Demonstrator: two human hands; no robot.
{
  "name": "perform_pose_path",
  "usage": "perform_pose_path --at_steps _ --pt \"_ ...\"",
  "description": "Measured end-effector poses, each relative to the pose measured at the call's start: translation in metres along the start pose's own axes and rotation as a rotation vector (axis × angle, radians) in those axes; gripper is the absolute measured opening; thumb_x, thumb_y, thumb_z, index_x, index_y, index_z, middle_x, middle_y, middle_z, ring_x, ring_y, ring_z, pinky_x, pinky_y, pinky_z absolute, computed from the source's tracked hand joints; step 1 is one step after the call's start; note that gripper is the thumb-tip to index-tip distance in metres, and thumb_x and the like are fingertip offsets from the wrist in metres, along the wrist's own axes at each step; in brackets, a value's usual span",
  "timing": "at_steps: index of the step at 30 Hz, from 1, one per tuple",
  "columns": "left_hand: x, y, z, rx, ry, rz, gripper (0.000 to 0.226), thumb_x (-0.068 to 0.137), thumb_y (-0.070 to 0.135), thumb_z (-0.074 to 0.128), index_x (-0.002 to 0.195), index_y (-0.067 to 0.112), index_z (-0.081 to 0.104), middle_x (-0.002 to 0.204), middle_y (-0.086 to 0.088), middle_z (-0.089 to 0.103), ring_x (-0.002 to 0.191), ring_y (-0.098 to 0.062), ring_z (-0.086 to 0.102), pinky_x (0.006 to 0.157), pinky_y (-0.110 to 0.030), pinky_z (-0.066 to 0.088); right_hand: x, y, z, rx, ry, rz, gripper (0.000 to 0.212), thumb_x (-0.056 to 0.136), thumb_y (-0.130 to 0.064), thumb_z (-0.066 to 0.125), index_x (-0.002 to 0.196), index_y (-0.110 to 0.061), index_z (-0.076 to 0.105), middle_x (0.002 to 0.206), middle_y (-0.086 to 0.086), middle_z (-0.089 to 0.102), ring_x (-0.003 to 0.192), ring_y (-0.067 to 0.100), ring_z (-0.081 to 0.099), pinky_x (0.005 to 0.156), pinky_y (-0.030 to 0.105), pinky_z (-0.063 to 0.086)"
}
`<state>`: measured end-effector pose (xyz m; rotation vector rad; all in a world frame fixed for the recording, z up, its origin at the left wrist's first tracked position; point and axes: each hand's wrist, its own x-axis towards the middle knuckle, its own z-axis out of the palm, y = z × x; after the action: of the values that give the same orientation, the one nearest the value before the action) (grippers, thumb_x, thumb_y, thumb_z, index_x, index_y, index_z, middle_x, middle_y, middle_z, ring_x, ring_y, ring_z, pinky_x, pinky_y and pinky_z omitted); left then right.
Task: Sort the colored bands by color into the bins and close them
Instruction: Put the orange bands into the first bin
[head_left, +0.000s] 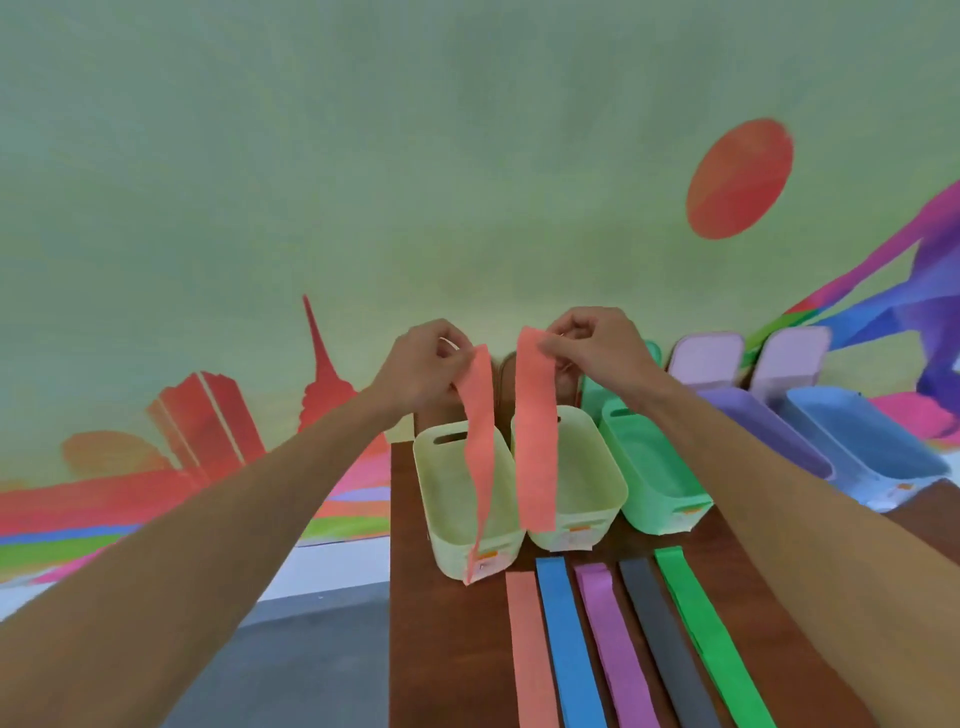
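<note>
**Held stock.** Salmon bands, two. My left hand (421, 366) pinches the top end of the left salmon band (480, 457). My right hand (592, 345) pinches the top end of the right salmon band (535, 441). Both bands hang in front of the two pale yellow bins.

**Handling.** I judge them light, limp and thin. They ripple as they hang, so they are best taken by an end between thumb and fingertip. They do not look fragile.

**On the brown table (447, 649), lying flat side by side:**
- flat salmon band (530, 649), one
- blue band (569, 644), one
- purple band (618, 644), one
- dark grey band (665, 644), one
- green band (711, 644), one

**Bins, five, all open:**
- near pale yellow bin (447, 545)
- second pale yellow bin (615, 480)
- mint bin (654, 514)
- lilac bin (779, 441)
- blue bin (883, 457)

**Lids.** Two lilac lids (704, 358) stand behind the bins. I cannot count the other lids.
</note>
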<state>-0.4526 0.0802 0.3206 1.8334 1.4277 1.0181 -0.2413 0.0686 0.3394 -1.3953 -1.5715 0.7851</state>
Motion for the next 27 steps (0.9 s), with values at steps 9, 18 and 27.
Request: perform_pose_path --at_steps 9,18,27 --pt "0.013 -0.005 -0.012 -0.102 0.08 -0.107 0.009 0.091 0.02 0.058 0.082 0.018 0.059 0.078 -0.006 0.066 0.057 -0.014 0.059 0.061 -0.029 0.053 0.028 0.0 0.017 -0.036 -0.016 0.002 0.018 0.083 -0.027 0.072 0.082 -0.009 0.069 0.064 0.01 0.07 0.051 0.017 0.061 0.052 0.025 0.052" --pt "0.024 -0.069 0.044 -0.088 0.092 -0.332 0.01 0.092 0.014 0.059 0.09 0.004 0.06 0.083 -0.01 0.063 0.067 -0.022 0.063 0.059 -0.026 0.057 0.055 0.073 0.045 -0.135 -0.334 0.009 0.02 0.087 -0.032 0.066 0.086 -0.012 0.068 0.071 0.002 0.072 0.054 0.011 0.064 0.045 0.02 0.048" --pt "0.022 -0.127 0.099 -0.004 0.201 -0.589 0.014 0.088 0.009 0.062 0.074 0.013 0.061 0.069 -0.006 0.061 0.05 -0.011 0.056 0.041 -0.016 0.044 0.074 0.157 0.061 -0.142 -0.556 0.098 0.016 0.089 -0.03 0.061 0.086 -0.016 0.068 0.075 0.0 0.071 0.057 0.01 0.063 0.043 0.013 0.042"
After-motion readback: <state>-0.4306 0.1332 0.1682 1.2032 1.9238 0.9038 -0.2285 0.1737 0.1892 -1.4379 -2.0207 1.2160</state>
